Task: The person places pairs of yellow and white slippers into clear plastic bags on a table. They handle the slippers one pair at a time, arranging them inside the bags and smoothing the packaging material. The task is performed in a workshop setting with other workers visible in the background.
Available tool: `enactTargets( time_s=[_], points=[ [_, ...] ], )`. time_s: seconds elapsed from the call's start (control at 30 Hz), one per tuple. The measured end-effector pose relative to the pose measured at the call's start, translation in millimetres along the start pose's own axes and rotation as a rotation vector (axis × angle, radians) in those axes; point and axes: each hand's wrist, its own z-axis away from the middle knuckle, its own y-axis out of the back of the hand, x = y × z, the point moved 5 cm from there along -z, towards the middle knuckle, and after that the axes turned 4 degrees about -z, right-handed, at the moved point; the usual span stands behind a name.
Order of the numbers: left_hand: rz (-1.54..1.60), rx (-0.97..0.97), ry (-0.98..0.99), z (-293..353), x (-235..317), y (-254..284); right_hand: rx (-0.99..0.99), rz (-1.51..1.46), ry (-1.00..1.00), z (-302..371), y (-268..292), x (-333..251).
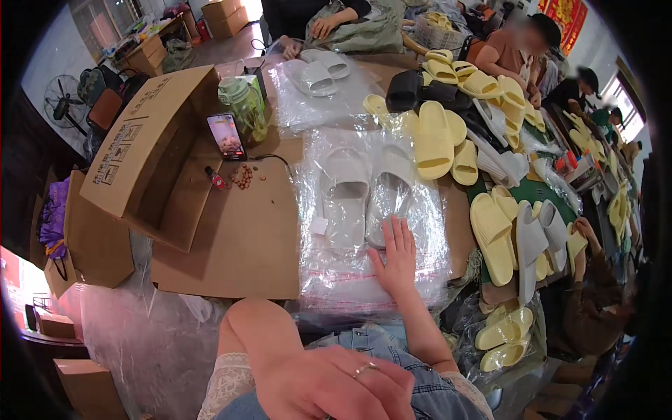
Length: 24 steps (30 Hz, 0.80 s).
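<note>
My right hand [396, 260] lies with fingers stretched out on a clear plastic bag [325, 280] stacked on others. Inside or under the film, a pair of light grey slippers [344, 210] lies side by side, toes toward me; layers of film make it hard to tell which. A small white tag [318, 225] is beside the left slipper. Close to the camera, over my lap, my left hand [336, 381] is bent back with curled fingers and a ring. Its fingertips are hidden, so what it may hold cannot be seen.
Left stand an open cardboard box [157, 150], a phone [225, 136], a green-filled jar [243, 105] and nuts [243, 176]. Yellow slippers [435, 140] are heaped right. Across the table, a person's hand [323, 28] is near bagged slippers [311, 75]. Other people work at the right.
</note>
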Motion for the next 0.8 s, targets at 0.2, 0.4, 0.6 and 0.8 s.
enactTargets(
  time_s=[0.2,0.4,0.6,0.8],
  points=[
    [0.148,0.231,-0.082,-6.6,-7.7,-8.4,-0.017,0.018,-0.020,-0.1,0.4,0.5],
    [0.249,-0.014,0.076,11.5,-13.9,9.0,0.008,-0.010,-0.013,0.2,0.0,2.7],
    [-1.067,0.857,0.596,82.6,-36.6,90.5,-0.061,0.021,0.021,-5.1,9.3,-4.9],
    [-1.948,0.558,1.082,193.2,-122.9,142.1,0.067,-0.011,0.017,-22.8,21.5,-11.9]
  ],
)
